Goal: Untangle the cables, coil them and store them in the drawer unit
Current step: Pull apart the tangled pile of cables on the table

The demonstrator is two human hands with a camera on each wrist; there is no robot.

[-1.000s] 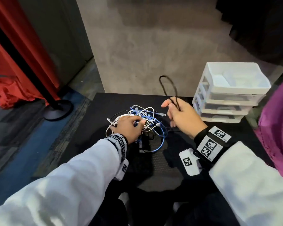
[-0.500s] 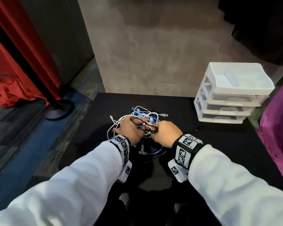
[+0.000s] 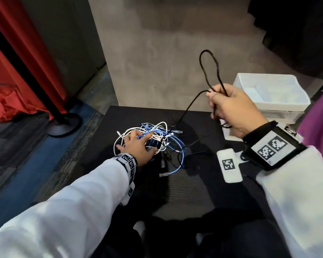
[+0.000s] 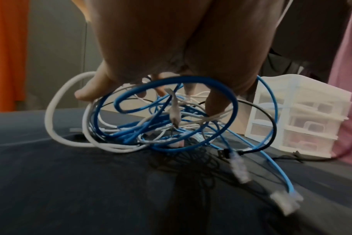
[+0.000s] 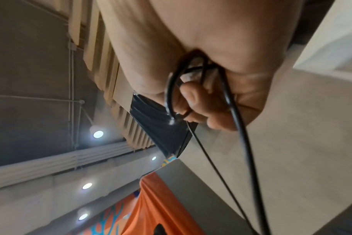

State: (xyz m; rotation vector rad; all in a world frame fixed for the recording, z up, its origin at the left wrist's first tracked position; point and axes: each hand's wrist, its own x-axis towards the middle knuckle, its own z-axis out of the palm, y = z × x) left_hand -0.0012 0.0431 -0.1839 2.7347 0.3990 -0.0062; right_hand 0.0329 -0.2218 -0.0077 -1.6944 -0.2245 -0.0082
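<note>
A tangle of white, blue and black cables (image 3: 157, 138) (image 4: 161, 120) lies on the black table (image 3: 119, 183). My left hand (image 3: 136, 146) (image 4: 151, 89) presses down on the tangle with spread fingers. My right hand (image 3: 229, 108) (image 5: 201, 98) is raised above the table's right side and grips a thin black cable (image 3: 209, 71) (image 5: 237, 127). That cable loops up above the fist, and one strand runs down to the tangle. The white drawer unit (image 3: 272, 97) (image 4: 303, 117) stands at the back right, partly hidden behind my right hand.
A black post on a round base (image 3: 63, 123) stands on the floor left of the table, beside red fabric (image 3: 11, 101). A grey wall (image 3: 175, 53) rises behind the table. Purple cloth (image 3: 319, 131) hangs at the right edge.
My right hand has risen from the tangle up and to the right, drawing the black cable out with a loop above it. The left hand stays on the tangle, fingers now more spread.
</note>
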